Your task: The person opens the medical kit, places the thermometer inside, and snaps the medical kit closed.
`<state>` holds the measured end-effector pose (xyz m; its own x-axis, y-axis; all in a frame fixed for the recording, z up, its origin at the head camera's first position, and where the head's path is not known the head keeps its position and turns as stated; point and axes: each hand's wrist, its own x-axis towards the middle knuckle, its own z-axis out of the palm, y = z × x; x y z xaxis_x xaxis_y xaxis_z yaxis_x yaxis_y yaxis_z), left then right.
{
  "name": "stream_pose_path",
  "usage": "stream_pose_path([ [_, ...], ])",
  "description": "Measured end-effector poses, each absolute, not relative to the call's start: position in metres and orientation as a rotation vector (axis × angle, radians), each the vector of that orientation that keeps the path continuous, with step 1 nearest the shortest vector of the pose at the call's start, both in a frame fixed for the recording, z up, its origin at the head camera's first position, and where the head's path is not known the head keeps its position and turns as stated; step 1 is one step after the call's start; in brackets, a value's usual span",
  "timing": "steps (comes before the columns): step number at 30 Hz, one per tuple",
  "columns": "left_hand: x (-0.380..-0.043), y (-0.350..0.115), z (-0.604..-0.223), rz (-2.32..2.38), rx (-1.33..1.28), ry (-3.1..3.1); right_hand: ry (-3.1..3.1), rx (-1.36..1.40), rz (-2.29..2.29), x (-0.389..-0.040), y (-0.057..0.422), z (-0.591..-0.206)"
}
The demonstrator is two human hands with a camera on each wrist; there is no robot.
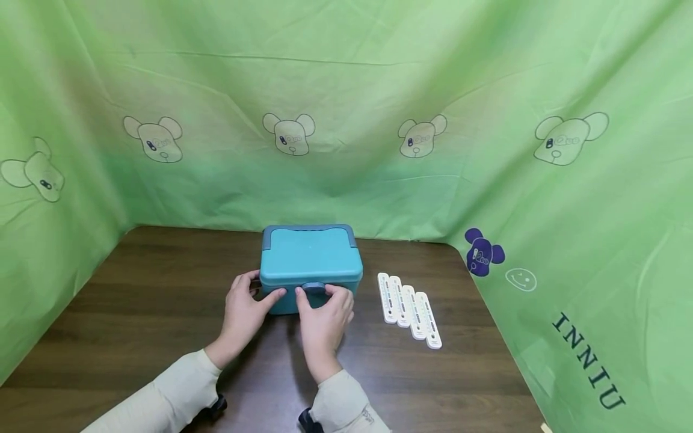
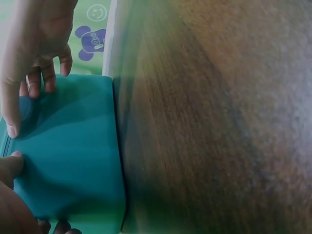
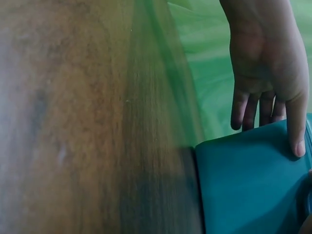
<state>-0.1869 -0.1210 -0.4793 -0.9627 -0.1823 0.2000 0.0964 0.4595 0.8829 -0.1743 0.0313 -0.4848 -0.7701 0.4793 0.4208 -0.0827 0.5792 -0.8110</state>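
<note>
A turquoise lunch box (image 1: 311, 252) with a closed lid and a blue-grey folded handle (image 1: 308, 227) stands on the table, a dark latch (image 1: 314, 287) at the middle of its front. My left hand (image 1: 243, 310) grips the box's left end, thumb on the front face and fingers along the side, as the right wrist view also shows. Around the latch, my right hand (image 1: 325, 322) has its thumb at the left edge and its curled fingers at the right. In the left wrist view the front wall of the box (image 2: 73, 156) lies beneath both thumbs. The box's inside is hidden.
Several white test cassettes (image 1: 408, 310) lie side by side, slightly staggered, on the brown wooden table (image 1: 162, 288) right of the box. A green printed curtain (image 1: 346, 180) hangs along the table's back and both sides.
</note>
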Motion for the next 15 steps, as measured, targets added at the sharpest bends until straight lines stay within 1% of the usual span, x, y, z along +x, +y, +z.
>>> stream_pose_path([
  [6, -0.187, -0.119, -0.477, -1.518, 0.072, -2.437, -2.181, -0.309, 1.149, -0.178, 0.033, -0.484],
  [15, -0.186, -0.119, -0.478, -1.524, 0.083, -2.438, -2.277, -0.353, 1.189, -0.179, 0.036, -0.469],
])
